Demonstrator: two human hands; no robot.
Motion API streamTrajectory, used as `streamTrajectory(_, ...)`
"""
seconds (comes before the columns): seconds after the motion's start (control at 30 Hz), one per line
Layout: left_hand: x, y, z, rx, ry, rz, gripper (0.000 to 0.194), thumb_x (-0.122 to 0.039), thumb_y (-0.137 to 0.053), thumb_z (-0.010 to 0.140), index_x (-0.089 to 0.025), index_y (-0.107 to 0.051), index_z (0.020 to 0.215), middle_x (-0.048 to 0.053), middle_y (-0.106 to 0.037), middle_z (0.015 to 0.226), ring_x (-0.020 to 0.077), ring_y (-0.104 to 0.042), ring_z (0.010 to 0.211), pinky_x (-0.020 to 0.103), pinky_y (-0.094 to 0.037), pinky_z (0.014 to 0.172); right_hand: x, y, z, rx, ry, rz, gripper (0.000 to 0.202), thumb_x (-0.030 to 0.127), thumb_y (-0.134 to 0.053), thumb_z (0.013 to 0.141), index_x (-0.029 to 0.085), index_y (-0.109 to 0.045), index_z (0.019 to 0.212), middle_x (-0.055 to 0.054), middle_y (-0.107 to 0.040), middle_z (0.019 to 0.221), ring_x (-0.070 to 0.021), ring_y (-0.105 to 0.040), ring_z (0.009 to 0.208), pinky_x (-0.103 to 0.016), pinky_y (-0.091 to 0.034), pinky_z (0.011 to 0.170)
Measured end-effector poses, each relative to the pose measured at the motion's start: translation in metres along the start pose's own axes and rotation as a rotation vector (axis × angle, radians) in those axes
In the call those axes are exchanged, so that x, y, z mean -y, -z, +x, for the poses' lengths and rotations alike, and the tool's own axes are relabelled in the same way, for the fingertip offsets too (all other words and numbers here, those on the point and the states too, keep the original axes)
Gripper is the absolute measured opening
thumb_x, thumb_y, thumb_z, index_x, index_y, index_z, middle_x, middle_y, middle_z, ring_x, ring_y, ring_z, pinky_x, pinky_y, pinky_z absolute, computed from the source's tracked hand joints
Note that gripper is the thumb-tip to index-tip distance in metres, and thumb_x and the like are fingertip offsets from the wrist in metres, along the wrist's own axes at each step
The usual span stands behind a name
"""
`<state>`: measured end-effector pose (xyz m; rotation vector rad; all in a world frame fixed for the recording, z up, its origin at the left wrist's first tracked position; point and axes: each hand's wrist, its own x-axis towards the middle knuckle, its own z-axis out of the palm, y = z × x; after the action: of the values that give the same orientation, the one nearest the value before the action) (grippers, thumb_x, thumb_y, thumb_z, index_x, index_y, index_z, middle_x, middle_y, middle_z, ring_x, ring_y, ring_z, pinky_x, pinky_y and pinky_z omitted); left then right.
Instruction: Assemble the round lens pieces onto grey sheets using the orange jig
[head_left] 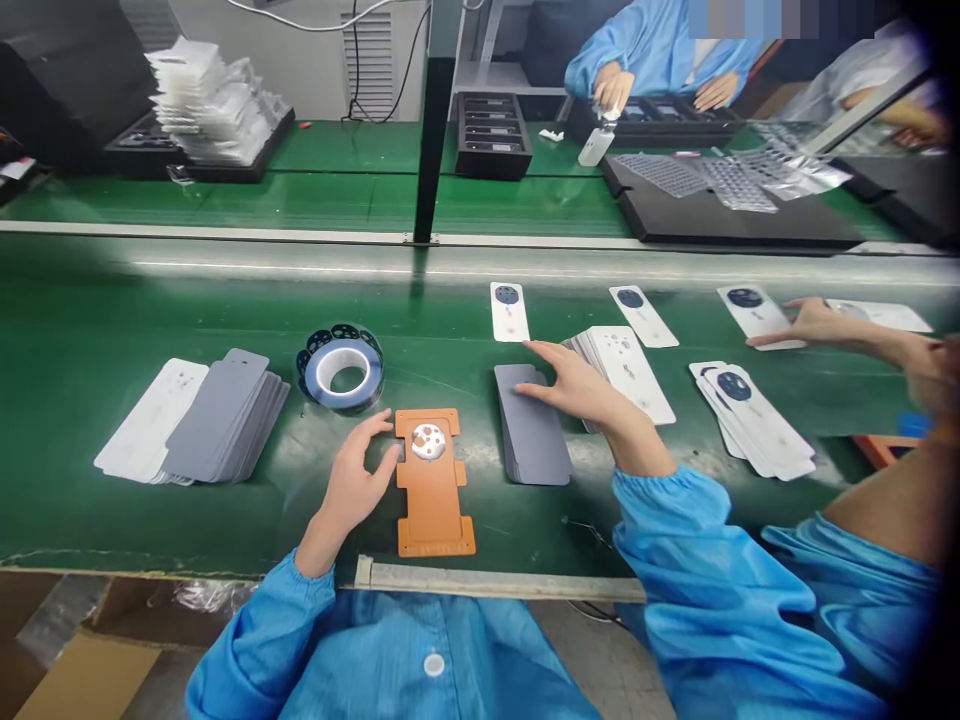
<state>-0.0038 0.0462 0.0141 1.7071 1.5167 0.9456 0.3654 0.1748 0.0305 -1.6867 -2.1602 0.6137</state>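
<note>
My left hand (356, 480) rests beside an orange plate-shaped jig (435, 505), thumb and fingers apart at its left edge. A white disc with holes (428, 442) sits on the upper part of the jig. Over to the right, my right hand (577, 387) reaches across a stack of grey phone-sized panels (534, 430), fingers spread. One fingertip lies over the top panel; whether it presses on it I cannot tell. Another fingertip is near the lower end of a white panel with a dark round patch (510, 315). Partly behind my wrist lies a pile of white panels (626, 365).
A roll of film with dark round stickers (341, 370) lies left of the jig. Farther left are white panels (146, 425) and grey panels (221, 425). At right, a co-worker's hand (814, 325) touches a white panel (754, 312). A black post (435, 120) stands ahead.
</note>
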Motion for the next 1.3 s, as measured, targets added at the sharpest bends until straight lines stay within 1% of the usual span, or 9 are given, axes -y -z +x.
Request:
streamTrajectory(0.1, 0.003, 0.0, 0.001, 0.188, -0.056, 0.077, 0.053, -0.039, -0.053, 0.101, -0.026, -0.043, 0.151, 0.011, -0.041, 0.164, 0.0266, -0.035, 0.154, 0.05, -0.029, 0.126, -0.003, -0.001, 0.005, 0.103, -0.011, -0.011, 0.056, 0.048, -0.073, 0.083, 0.023, -0.065, 0.133, -0.014, -0.061, 0.143, -0.0379, -0.055, 0.134, -0.054, -0.046, 0.111)
streamTrajectory(0.23, 0.011, -0.004, 0.0, 0.299, -0.081, 0.156, 0.064, -0.042, -0.047, 0.104, -0.027, -0.024, 0.163, 0.01, -0.029, 0.17, 0.0283, -0.024, 0.158, 0.056, -0.018, 0.129, 0.008, 0.014, 0.0, -0.07, -0.049, 0.087, 0.033, 0.045, -0.072, 0.085, 0.021, -0.074, 0.108, -0.012, -0.073, 0.121, -0.0349, -0.067, 0.114, -0.054, -0.053, 0.101)
streamTrajectory(0.4, 0.016, -0.004, -0.002, 0.319, -0.115, 0.149, 0.068, -0.045, -0.042, 0.106, -0.029, -0.014, 0.166, 0.009, -0.023, 0.172, 0.029, -0.024, 0.158, 0.056, -0.017, 0.129, 0.067, 0.029, -0.029, -0.181, -0.095, 0.53, 0.035, 0.049, -0.08, 0.082, 0.021, -0.076, 0.103, -0.007, -0.078, 0.091, -0.026, -0.075, 0.082, -0.043, -0.064, 0.075)
streamTrajectory(0.53, 0.016, -0.002, -0.002, 0.325, -0.107, 0.114, 0.068, -0.051, -0.035, 0.107, -0.029, -0.012, 0.166, 0.008, -0.021, 0.172, 0.0291, -0.023, 0.158, 0.054, -0.015, 0.129, 0.121, -0.013, -0.049, -0.054, -0.151, 0.811, 0.039, 0.05, -0.084, 0.077, 0.02, -0.077, 0.1, -0.008, -0.08, 0.093, -0.0267, -0.077, 0.082, -0.042, -0.067, 0.076)
streamTrajectory(0.67, 0.015, -0.001, -0.001, 0.348, -0.133, 0.116, 0.08, -0.065, -0.035, 0.102, -0.026, -0.008, 0.167, 0.012, -0.018, 0.173, 0.0323, -0.02, 0.159, 0.056, -0.013, 0.129, 0.141, -0.062, -0.057, 0.082, -0.186, 0.91, 0.038, 0.048, -0.081, 0.08, 0.02, -0.077, 0.106, -0.009, -0.08, 0.104, -0.0268, -0.078, 0.088, -0.043, -0.067, 0.083)
streamTrajectory(0.93, 0.014, -0.009, -0.001, 0.318, -0.103, 0.254, 0.101, -0.058, -0.066, 0.091, -0.032, -0.003, 0.166, 0.012, -0.022, 0.172, 0.0343, -0.026, 0.157, 0.059, -0.018, 0.127, 0.133, -0.08, -0.056, 0.111, 0.001, 0.513, 0.03, 0.037, -0.066, 0.093, 0.025, -0.075, 0.119, -0.006, -0.077, 0.108, -0.0216, -0.071, 0.075, -0.04, -0.063, 0.075)
streamTrajectory(1.07, 0.016, -0.012, -0.001, 0.32, -0.115, 0.268, 0.102, -0.052, -0.067, 0.092, -0.033, 0.0, 0.166, 0.011, -0.019, 0.173, 0.0332, -0.022, 0.158, 0.058, -0.019, 0.127, 0.13, -0.09, -0.059, 0.022, 0.184, 0.13, 0.038, 0.027, -0.058, 0.097, 0.024, -0.066, 0.134, -0.011, -0.071, 0.111, -0.0272, -0.066, 0.097, -0.044, -0.06, 0.086)
streamTrajectory(1.2, 0.013, -0.012, -0.004, 0.344, -0.182, 0.331, 0.085, -0.048, -0.062, 0.097, -0.032, -0.014, 0.166, 0.008, -0.019, 0.173, 0.0337, -0.008, 0.161, 0.06, -0.02, 0.126, 0.129, -0.101, -0.068, -0.096, 0.288, -0.141, 0.037, 0.026, -0.056, 0.1, 0.018, -0.066, 0.134, -0.019, -0.062, 0.132, -0.0332, -0.059, 0.116, -0.05, -0.055, 0.098)
streamTrajectory(1.3, 0.009, -0.012, -0.006, 0.375, -0.254, 0.406, 0.067, -0.042, -0.054, 0.101, -0.031, -0.028, 0.162, 0.007, -0.031, 0.169, 0.0334, -0.009, 0.161, 0.063, -0.018, 0.126, 0.13, -0.108, -0.079, -0.078, 0.365, -0.238, 0.039, 0.015, -0.048, 0.1, 0.021, -0.067, 0.134, -0.016, -0.063, 0.139, -0.033, -0.056, 0.126, -0.052, -0.052, 0.104)
